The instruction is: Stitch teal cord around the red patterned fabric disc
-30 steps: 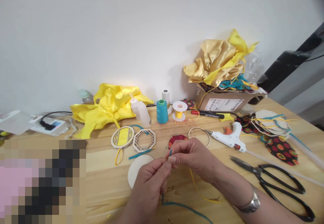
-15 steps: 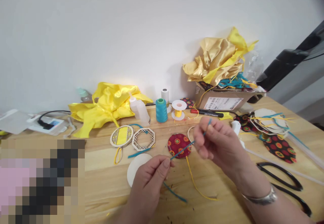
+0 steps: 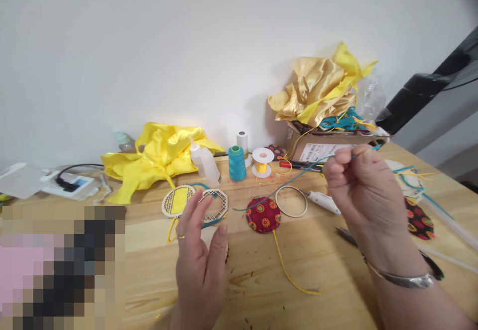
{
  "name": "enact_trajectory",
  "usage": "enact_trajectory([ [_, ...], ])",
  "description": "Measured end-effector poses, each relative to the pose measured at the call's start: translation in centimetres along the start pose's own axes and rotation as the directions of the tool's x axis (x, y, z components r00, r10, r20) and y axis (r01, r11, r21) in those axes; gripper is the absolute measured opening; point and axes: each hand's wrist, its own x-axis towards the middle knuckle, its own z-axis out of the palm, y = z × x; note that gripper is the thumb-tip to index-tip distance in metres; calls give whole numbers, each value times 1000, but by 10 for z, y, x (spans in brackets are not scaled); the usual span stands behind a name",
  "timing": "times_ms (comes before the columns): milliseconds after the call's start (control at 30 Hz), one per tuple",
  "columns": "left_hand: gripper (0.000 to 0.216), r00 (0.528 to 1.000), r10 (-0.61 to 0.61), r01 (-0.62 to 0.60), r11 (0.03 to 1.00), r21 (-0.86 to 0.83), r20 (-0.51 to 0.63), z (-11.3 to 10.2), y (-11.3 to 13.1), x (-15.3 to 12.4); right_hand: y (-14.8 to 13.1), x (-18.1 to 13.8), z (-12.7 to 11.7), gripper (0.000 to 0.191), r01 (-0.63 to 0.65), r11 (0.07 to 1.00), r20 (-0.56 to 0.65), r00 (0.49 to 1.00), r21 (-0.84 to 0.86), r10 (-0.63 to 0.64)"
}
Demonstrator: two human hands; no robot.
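My right hand point(image 3: 364, 190) is raised above the table, fingers pinched on a thin teal cord point(image 3: 298, 174). The cord runs down and to the left toward a round red patterned fabric disc point(image 3: 263, 215), which has a yellow cord point(image 3: 289, 270) trailing toward me. My left hand point(image 3: 199, 265) hovers open over the wooden table point(image 3: 336, 280), fingers apart, holding nothing. It partly covers a white round disc point(image 3: 209, 235). Just beyond it lie two wooden lattice frames point(image 3: 196, 203).
A wooden ring point(image 3: 291, 201), a white glue gun point(image 3: 323, 201) and black scissors point(image 3: 425, 260) lie to the right. Teal thread spool point(image 3: 236, 163), yellow spool point(image 3: 262, 163), white bottle point(image 3: 203, 163), yellow fabric point(image 3: 160, 156) and a cardboard box point(image 3: 328, 148) with gold fabric line the back.
My right hand pulled the teal cord up and to the right. My left hand let go of the cord, opened and drew back to the left. The red disc came into full view.
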Motion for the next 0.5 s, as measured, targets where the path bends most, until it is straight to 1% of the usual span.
enact_trajectory([
  [33,32,1000,16,-16,999,-30,25,-1,1,-2,3,-2,2,9,0,999,16,1000,-41,0],
  [67,21,996,1,5,997,-76,84,-2,3,-5,7,-5,4,9,-6,996,41,999,-85,10],
  [100,13,976,-48,78,988,-133,213,-2,5,-8,11,-9,6,9,-15,991,73,997,-131,24],
  [133,20,919,-153,230,957,-179,363,-2,8,-10,14,-13,9,9,-23,983,114,992,-180,44],
  [167,25,822,-260,411,887,-211,506,-1,9,-12,18,-19,12,10,-31,973,167,983,-230,71],
  [200,26,695,-344,593,771,-232,631,1,11,-13,20,-24,15,11,-38,959,225,969,-280,104],
  [233,29,568,-385,740,625,-247,727,3,11,-13,22,-30,18,11,-43,941,288,946,-335,146],
  [267,33,458,-391,846,467,-256,798,6,12,-13,23,-35,21,10,-37,915,353,916,-403,192],
  [300,37,379,-372,909,321,-266,847,8,12,-12,23,-40,24,10,-18,877,419,874,-480,247],
  [333,39,338,-345,938,202,-283,875,9,12,-11,23,-45,27,10,18,830,487,817,-557,309],
  [367,37,334,-330,943,122,-311,883,10,13,-9,22,-48,29,10,68,781,550,748,-620,371],
  [400,33,353,-331,935,78,-347,875,11,13,-7,20,-51,32,12,123,735,601,671,-667,434],
  [433,27,379,-341,922,63,-382,860,11,14,-6,19,-53,35,14,170,699,640,588,-695,493],
  [467,22,401,-357,912,68,-405,844,11,14,-4,17,-55,38,15,205,675,666,509,-709,545],
  [500,18,411,-372,908,80,-412,832,11,15,-3,16,-56,41,16,235,657,682,432,-716,589],
])
